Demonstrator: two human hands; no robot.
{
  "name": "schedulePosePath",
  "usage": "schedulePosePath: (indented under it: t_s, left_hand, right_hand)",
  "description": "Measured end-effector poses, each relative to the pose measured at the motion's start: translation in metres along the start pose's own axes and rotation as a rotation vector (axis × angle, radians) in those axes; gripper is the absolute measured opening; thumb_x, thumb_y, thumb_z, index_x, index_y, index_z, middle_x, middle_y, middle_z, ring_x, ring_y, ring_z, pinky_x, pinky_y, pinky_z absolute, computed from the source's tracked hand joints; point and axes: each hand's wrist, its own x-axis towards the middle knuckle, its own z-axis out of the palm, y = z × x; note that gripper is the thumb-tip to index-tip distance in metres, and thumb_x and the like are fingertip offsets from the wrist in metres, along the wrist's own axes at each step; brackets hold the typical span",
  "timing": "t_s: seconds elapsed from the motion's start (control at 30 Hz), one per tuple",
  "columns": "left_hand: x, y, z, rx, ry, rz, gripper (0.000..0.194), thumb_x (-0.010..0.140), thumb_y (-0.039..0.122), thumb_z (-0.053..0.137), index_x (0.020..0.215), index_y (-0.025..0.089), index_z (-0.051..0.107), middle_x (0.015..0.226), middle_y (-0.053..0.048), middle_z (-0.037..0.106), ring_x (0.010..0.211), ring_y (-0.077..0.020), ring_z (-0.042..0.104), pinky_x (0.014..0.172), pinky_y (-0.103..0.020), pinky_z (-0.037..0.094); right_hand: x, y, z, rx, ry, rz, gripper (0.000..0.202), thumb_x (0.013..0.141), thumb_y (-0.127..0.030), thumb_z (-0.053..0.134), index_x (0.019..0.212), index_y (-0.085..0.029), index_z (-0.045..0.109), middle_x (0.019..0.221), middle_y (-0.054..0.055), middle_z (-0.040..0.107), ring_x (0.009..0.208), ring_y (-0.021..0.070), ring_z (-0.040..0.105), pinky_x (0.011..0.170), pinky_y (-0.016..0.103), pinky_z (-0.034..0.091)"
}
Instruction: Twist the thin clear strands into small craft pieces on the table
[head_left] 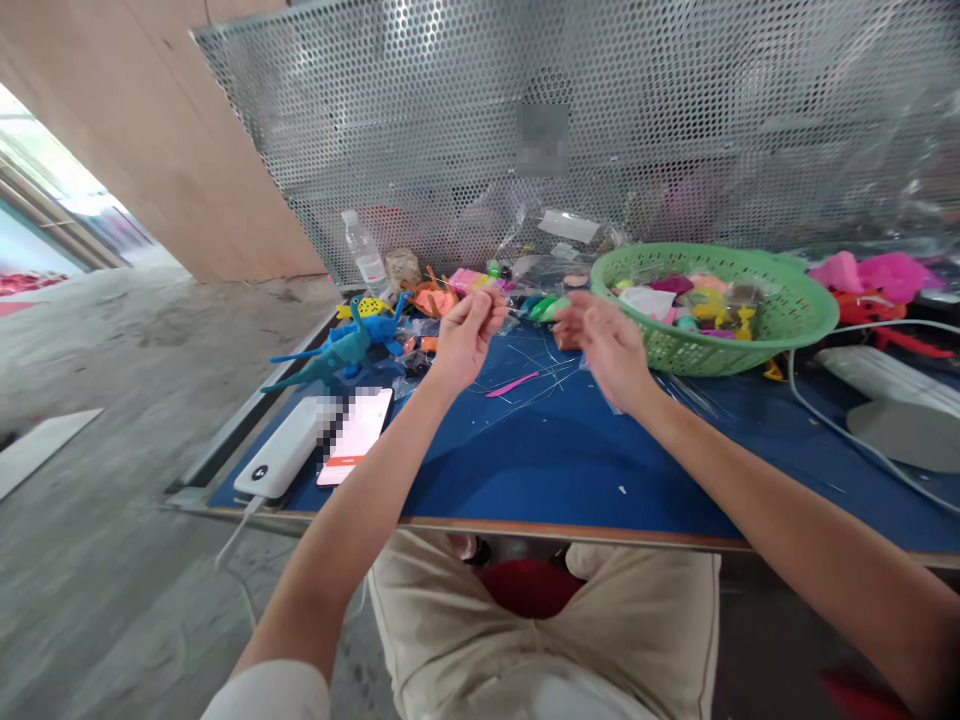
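Note:
My left hand (472, 335) is raised over the middle of the blue table, its thumb and fingertips pressed together in a pinch. Whatever sits between them is too small to make out. To its right, my right hand (611, 345) hovers beside the green basket, fingers loosely apart and slightly blurred, with nothing visible held. Below and between the hands lie a pink plastic strip (513, 385) and several thin clear strands (551, 372). A green toy piece (546, 308) lies just behind the gap between my hands.
A green basket (690, 350) of colourful pieces stands at right. Toy dinosaurs (349, 345), a phone (360, 430) and a white power bank (285, 450) lie at left. A water bottle (364, 255) stands before the perforated metal panel (465, 130). A white cable (817, 410) crosses the right side.

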Motion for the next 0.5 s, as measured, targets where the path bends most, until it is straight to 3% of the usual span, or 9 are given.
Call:
schedulePosePath:
  t_s: [0.03,0.1,0.27,0.37,0.5]
  left_hand:
    - [-0.002,-0.005,0.001,0.025,-0.035,-0.017,0.009,0.09,0.017,0.067,0.083,0.016,0.073,0.078,0.001,0.07,0.066,-0.0032,0.067,0.066,-0.01,0.055]
    - [-0.005,-0.015,0.002,0.067,-0.092,-0.049,0.007,0.088,0.019,0.068,0.085,0.017,0.074,0.081,0.001,0.072,0.071,-0.005,0.069,0.071,-0.013,0.057]
    - [-0.009,-0.024,0.003,0.134,-0.147,-0.038,0.009,0.088,0.025,0.07,0.088,0.018,0.074,0.087,-0.001,0.073,0.08,-0.0077,0.071,0.08,-0.017,0.059]
    - [-0.01,-0.024,0.002,0.195,-0.2,-0.008,0.015,0.087,0.033,0.071,0.092,0.018,0.074,0.092,-0.002,0.074,0.084,-0.0094,0.072,0.082,-0.018,0.059]
    - [-0.011,-0.026,0.0,0.245,-0.286,-0.06,0.025,0.087,0.041,0.071,0.094,0.017,0.072,0.095,-0.004,0.074,0.084,-0.0106,0.073,0.078,-0.017,0.059]
  right_hand:
    - [-0.003,0.001,0.006,0.11,-0.121,0.133,0.037,0.092,-0.054,0.058,0.117,-0.028,0.066,0.103,0.004,0.072,0.094,0.02,0.069,0.091,0.042,0.056]
    - [-0.008,0.003,0.014,0.279,-0.158,0.265,0.036,0.087,-0.051,0.068,0.111,-0.026,0.07,0.098,0.003,0.074,0.092,0.0181,0.07,0.093,0.038,0.056]
    - [-0.01,0.004,0.018,0.467,0.035,0.403,0.026,0.076,-0.047,0.081,0.078,-0.023,0.07,0.089,0.002,0.077,0.092,0.0171,0.072,0.099,0.034,0.056]
    - [-0.01,0.003,0.016,0.483,-0.046,0.452,0.027,0.079,-0.047,0.078,0.088,-0.023,0.074,0.099,0.003,0.078,0.099,0.0177,0.072,0.101,0.033,0.055]
    - [-0.008,0.003,0.014,0.493,-0.049,0.371,0.024,0.079,-0.043,0.08,0.096,-0.027,0.074,0.098,-0.002,0.076,0.094,0.0122,0.07,0.097,0.027,0.056]
